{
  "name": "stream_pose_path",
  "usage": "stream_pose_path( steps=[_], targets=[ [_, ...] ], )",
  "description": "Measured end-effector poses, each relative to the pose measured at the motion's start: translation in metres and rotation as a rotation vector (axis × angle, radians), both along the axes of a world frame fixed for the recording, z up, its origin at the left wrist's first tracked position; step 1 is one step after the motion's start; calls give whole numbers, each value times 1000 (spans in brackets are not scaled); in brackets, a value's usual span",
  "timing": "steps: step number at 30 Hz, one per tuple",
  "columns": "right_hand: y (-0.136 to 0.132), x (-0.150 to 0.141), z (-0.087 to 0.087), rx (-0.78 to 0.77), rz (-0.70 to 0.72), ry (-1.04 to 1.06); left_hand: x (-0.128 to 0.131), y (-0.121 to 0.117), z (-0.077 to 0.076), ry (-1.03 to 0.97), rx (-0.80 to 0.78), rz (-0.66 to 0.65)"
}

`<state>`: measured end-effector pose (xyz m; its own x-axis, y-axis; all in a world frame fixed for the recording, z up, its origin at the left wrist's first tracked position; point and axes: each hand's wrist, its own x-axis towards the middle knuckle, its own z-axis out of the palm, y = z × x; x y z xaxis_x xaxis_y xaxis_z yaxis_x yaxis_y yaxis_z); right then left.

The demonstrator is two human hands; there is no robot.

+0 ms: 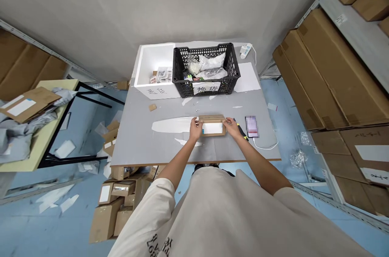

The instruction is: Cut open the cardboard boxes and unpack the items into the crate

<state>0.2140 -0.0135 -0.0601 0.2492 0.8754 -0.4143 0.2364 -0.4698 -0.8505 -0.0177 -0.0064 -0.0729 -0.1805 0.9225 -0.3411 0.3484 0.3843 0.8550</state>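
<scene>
A small brown cardboard box (212, 120) with a white label lies flat on the grey table (142, 139). My left hand (195, 128) grips its left end with the fingers curled round the edge. My right hand (232, 126) holds its right end the same way. Both hands rest on the tabletop with the box between them.
A black plastic crate (206, 83) with bagged items and a white foam box (152, 62) stand at the table's far side. A phone (251, 126) with a white cable and a yellow-black cutter (242, 132) lie right of the box. Cardboard boxes (115, 204) litter the floor; shelves with cartons (334, 75) stand right.
</scene>
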Motion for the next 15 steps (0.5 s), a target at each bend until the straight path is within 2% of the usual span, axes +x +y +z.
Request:
stream_pose_path(
  steps=[3, 7, 10, 15],
  targets=[
    [3, 3, -2, 17, -18, -50, 1, 2, 3, 70, 30, -7],
    [-6, 7, -18, -29, 42, -172, -5, -7, -15, 136, 3, -59],
    [-17, 9, -29, -56, 91, -229, -12, -15, -29, 104, -31, -66],
    [-20, 10, -35, -26, 74, -235, -14, -18, -35, 50, 0, -57]
  ],
)
